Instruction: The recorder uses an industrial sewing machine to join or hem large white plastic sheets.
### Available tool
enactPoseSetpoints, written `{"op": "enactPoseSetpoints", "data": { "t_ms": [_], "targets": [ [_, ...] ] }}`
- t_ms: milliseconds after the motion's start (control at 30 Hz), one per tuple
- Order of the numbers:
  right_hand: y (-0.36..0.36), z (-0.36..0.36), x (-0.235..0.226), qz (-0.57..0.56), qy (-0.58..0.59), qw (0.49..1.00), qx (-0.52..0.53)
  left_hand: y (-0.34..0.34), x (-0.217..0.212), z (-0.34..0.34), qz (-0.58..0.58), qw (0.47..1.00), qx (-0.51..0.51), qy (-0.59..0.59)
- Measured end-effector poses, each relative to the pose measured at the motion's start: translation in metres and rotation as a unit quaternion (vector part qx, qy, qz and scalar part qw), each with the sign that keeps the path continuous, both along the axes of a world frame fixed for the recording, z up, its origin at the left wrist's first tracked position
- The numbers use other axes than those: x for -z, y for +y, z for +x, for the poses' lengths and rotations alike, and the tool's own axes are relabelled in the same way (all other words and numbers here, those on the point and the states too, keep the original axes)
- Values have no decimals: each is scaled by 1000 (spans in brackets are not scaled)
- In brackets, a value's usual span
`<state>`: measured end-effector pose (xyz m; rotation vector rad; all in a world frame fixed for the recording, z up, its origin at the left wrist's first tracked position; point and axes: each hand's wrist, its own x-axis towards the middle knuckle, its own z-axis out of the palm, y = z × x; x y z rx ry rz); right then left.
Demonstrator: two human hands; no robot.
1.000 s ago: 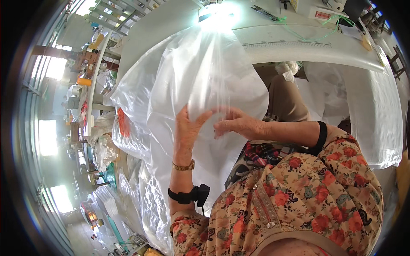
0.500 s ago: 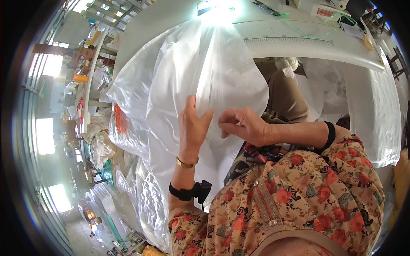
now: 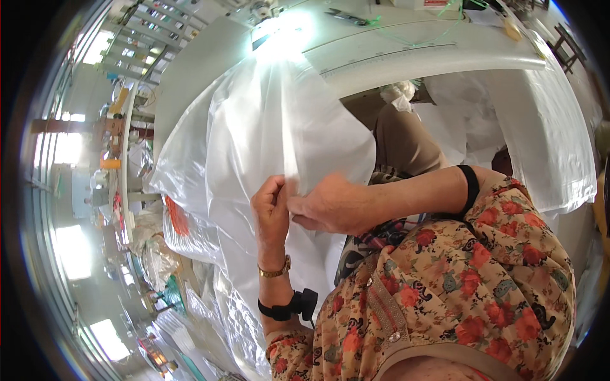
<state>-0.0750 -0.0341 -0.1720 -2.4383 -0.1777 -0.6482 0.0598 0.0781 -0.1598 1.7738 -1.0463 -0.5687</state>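
A large white, shiny plastic-like sheet (image 3: 254, 127) hangs in folds over my lap, gathered to a narrow pleat under a bright lamp (image 3: 283, 35) on the table. My left hand (image 3: 271, 213) is closed on the sheet's fold, thumb against curled fingers. Right beside it, my right hand (image 3: 337, 204) pinches the same fold; its raised fingers are smeared by motion. Just where the two hands meet, the fingertips partly hide the edge they hold.
A white table (image 3: 356, 44) curves across the far side, with a measuring scale along it. Thread snips (image 3: 346, 17) and loose green string (image 3: 406, 41) lie there. White sheeting (image 3: 546, 140) drapes at the right. Crumpled clear plastic (image 3: 216, 317) lies left of my lap.
My left hand has drawn back toward me and curled its fingers onto the sheet. My right hand has come left to meet it. The whole view has shifted a little.
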Motion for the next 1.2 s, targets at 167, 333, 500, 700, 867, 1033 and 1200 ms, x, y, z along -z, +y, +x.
{"op": "enactPoseSetpoints", "data": {
  "t_ms": [167,333,500,700,867,1033,1200],
  "targets": [
    [0,1,-11,-99,59,993,-29,3,2,1,-15,986,-39,163],
    [-2,8,5,-130,-16,989,-74,-11,-19,-13,-25,992,-50,114],
    [-33,-7,33,64,-139,987,56,-8,-20,7,-18,994,-56,-91],
    [-75,-29,95,219,-66,860,456,-15,-27,-6,-20,992,-24,-119],
    [-79,-37,99,400,136,862,282,-23,-36,-24,56,983,12,-172],
    [-41,-43,38,329,72,941,30,-31,-39,-29,84,968,77,-222],
    [-19,-41,21,217,-7,976,-22,-38,-26,-37,63,982,93,-151]
  ]
}}
